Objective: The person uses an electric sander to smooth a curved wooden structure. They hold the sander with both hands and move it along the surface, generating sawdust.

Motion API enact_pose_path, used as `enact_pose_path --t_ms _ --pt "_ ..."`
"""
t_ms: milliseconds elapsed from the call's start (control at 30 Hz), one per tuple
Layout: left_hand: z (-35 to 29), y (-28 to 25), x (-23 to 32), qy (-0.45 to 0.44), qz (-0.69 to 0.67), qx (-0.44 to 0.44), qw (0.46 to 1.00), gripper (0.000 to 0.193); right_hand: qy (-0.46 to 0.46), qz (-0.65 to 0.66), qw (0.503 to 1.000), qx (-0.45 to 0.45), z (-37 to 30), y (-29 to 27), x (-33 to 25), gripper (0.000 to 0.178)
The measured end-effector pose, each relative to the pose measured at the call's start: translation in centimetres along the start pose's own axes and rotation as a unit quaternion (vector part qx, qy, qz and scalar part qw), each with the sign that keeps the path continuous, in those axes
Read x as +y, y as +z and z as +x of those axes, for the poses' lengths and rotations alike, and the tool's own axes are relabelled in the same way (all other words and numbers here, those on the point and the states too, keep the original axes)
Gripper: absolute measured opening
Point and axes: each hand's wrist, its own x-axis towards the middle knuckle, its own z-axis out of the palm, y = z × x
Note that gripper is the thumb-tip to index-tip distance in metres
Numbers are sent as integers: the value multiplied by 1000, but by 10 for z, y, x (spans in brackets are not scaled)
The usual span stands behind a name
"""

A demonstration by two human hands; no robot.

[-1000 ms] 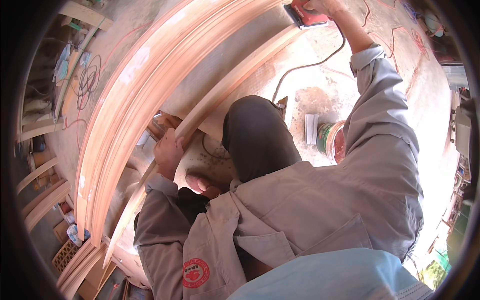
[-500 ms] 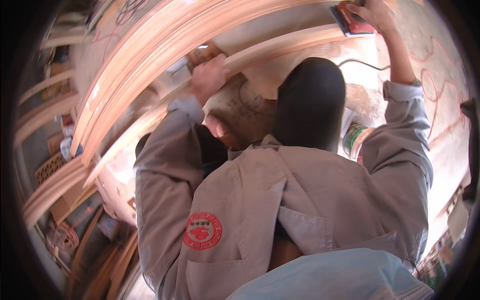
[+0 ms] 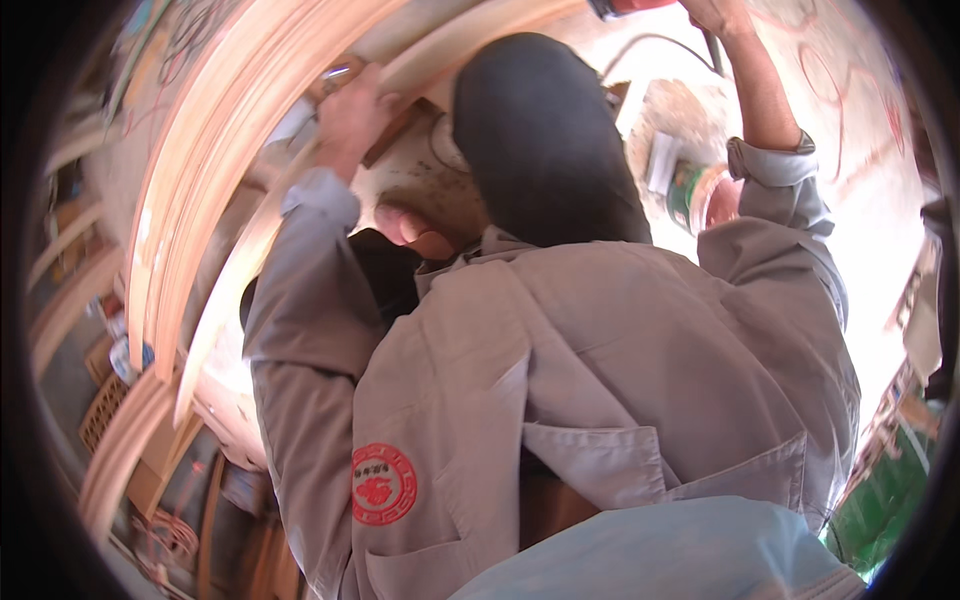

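Observation:
My left hand [image 3: 350,115] is closed around a long, curved-looking pale wooden strip [image 3: 450,42], left of my dark-trousered knee [image 3: 545,140]. At the top edge, my right hand [image 3: 715,14] grips a red power sander [image 3: 640,5] with a dark base. Most of the sander is cut off by the frame, so its contact with the strip is hard to see. A dark cord [image 3: 660,38] trails from near the tool. The strip runs from the sander's side past my left hand down to the lower left.
A bundle of long wooden mouldings [image 3: 230,130] lies left of the strip. More mouldings [image 3: 125,440] and a brown plastic crate [image 3: 103,410] sit at the far left. Right of my knee stands a bucket with a green label [image 3: 685,195]. Thin red cable [image 3: 825,75] loops across the floor.
The whole view has shifted, so both hands and the sander appear farther up and left. The sander is now mostly out of frame. Both hands keep their holds.

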Motion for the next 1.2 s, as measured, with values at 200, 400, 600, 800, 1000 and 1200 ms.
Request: enact_pose_path --t_ms 200,400,600,800,1000,1200 --pt "1 -8 3 18 53 33 998 43 31 -201 962 184 -142 -63 -34 39" --pt "7 -1 1 14 36 17 999 48 64 -134 956 252 -226 -157 45 71" --pt "4 -2 -9 25 52 30 998 55 188 -15 938 289 -267 -108 73 67" --pt "10 1 -13 -13 85 -15 996 57 194 78 901 381 -263 -106 104 65" --pt "5 -1 -7 -20 79 -3 997 57 179 -115 868 449 -211 -146 158 75" --pt "-3 -7 -5 -16 53 9 998 53 314 -347 728 501 -154 -161 195 85"
